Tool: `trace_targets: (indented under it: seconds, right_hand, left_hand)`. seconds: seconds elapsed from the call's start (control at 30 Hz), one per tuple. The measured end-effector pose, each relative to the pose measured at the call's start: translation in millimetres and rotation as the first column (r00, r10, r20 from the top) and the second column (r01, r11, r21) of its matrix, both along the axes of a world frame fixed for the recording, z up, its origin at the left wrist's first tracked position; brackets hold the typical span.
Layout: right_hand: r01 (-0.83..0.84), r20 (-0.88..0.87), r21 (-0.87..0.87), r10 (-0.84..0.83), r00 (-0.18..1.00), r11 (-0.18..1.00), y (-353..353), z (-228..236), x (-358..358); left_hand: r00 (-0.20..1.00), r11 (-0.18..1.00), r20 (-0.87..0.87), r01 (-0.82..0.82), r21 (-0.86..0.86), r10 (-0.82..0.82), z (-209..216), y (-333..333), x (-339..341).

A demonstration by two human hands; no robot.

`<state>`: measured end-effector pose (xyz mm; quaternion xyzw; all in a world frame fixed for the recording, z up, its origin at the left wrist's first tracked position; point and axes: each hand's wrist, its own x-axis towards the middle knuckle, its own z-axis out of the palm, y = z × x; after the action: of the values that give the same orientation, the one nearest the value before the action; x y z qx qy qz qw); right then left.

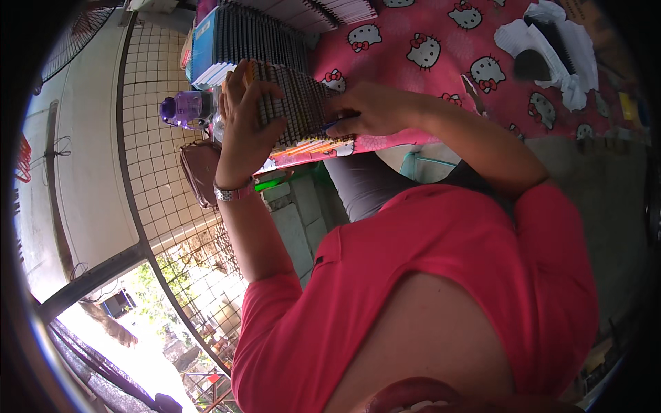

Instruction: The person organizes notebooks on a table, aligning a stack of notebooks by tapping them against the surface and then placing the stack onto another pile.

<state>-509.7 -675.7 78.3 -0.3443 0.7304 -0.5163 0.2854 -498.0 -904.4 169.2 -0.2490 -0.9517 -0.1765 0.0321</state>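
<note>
A row of spiral-bound notebooks [296, 103] stands on the table's near edge, dark coil bindings facing up and yellow-orange edges toward me. My left hand [246, 113] rests at the row's left end, fingers spread and thumb apart, touching the notebooks. At the right end my right hand [375, 109] is closed, with its fingers curled against the notebooks. A small dark blue thing [339, 126] shows under those fingers; its kind is hard to make out. Just beyond is another row of spiral notebooks [258, 41], with a blue cover at its left end.
More notebooks [337, 14] lie at the back of the table, which has a pink cartoon-cat cover [385, 62]. Crumpled white paper [551, 51] with something dark sits far right. A purple bottle [186, 109] and a brown pouch [200, 172] are beside the wire grille [155, 138] on the left.
</note>
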Motion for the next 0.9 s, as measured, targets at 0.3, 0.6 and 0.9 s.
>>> trace_targets:
  seconds: [0.3, 0.6, 0.9]
  right_hand:
    - [0.111, -0.476, -0.203, -0.197, 0.857, 0.973, 1, -37, 1]
    - [-0.081, 0.255, -0.046, 0.090, 0.963, 0.996, 2, -19, -7]
    - [0.087, -0.141, -0.273, -0.130, 0.981, 0.958, 1, -50, 3]
  left_hand:
    - [1.000, 0.999, 0.001, 0.022, 0.031, -0.022, 1, 0, -1]
    - [1.000, 1.000, 0.019, 0.007, 0.026, -0.008, 2, -1, 1]
    - [0.999, 0.998, 0.042, 0.009, 0.055, -0.012, 1, -1, 0]
